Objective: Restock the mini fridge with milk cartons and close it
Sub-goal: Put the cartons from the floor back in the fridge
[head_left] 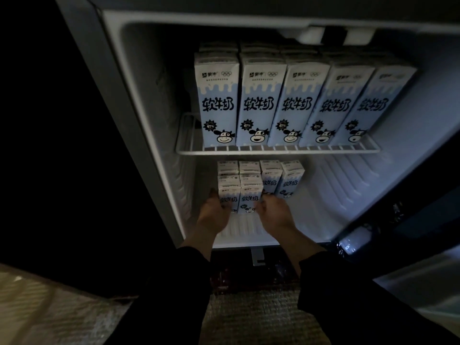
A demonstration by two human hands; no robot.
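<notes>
The mini fridge (pixel 139 100) stands open in front of me. Its wire shelf (pixel 276 151) carries a row of several tall blue-and-white milk cartons (pixel 261 100) with a cow face, more behind them. On the fridge floor stand several smaller cartons (pixel 288 179). My left hand (pixel 213 213) grips the left side of the front left carton (pixel 229 195). My right hand (pixel 272 211) grips the right side of the carton beside it (pixel 250 195). Both cartons stand upright and touch each other.
The fridge door (pixel 408 220) hangs open at the right, with a bottle (pixel 353 241) in its lower pocket. The right half of the fridge floor (pixel 331 195) is bare. A woven mat (pixel 251 312) lies below, a pale surface (pixel 49 305) at the lower left.
</notes>
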